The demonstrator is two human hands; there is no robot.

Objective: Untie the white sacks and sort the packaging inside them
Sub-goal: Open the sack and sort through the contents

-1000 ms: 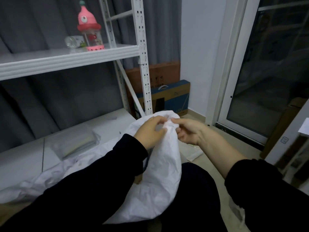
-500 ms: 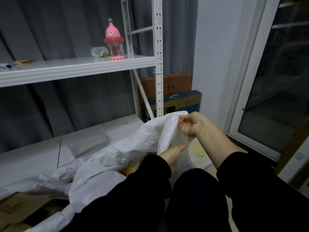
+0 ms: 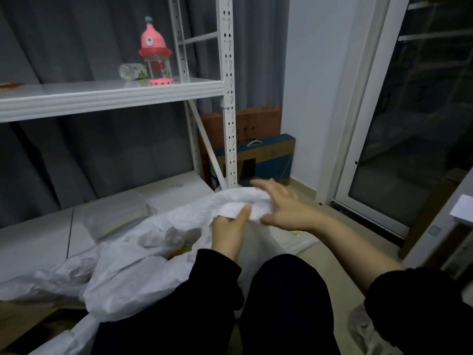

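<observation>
The left hand (image 3: 231, 230) is gripping the bunched mouth of the white sack (image 3: 143, 275) over the lap, the right hand (image 3: 282, 210) is lying open-fingered against it; opening is apparently proceeding, next calling for spreading the mouth.

The left hand (image 3: 229, 230) is being held upright before the body, thumb and curled fingers being pinched on a fold of the white sack (image 3: 153, 272). The right hand (image 3: 284, 210) is being held just beside it, fingers spread straight, forearm bared.
</observation>
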